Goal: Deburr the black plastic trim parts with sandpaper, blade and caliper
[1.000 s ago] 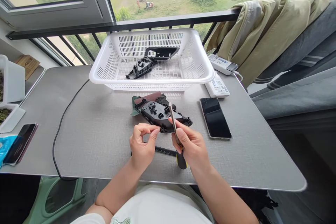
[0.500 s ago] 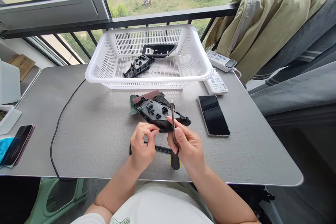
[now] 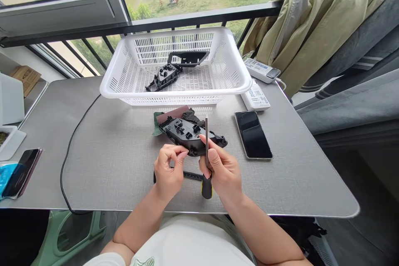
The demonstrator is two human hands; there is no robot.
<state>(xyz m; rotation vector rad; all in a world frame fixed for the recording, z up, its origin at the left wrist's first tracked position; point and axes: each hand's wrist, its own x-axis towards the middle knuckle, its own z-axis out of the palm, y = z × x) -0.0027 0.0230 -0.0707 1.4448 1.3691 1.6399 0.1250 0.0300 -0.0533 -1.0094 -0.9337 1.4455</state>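
My left hand is closed, with thumb and forefinger pinching the near lower edge of a black plastic housing. The housing's clips and posts face up. My right hand grips a slim tool, its metal shaft pointing up and its black and yellow handle hanging below; screwdriver or file, I cannot tell. The right forefinger also rests against the housing. Behind the housing lie a brown-red roll like sandpaper, a green piece and a dark crumpled cloth. Partly hidden under my hands is a black strip with scale marks.
A white plastic basket holding black plastic parts stands at the back. A phone and white boxed devices are on the right. On the left lie a black cable and another phone. Trousers hang at the railing.
The tool's shaft has turned slightly and its tip has shifted a little to the right. Both hands keep their holds on the housing and tool. The view has shifted slightly.
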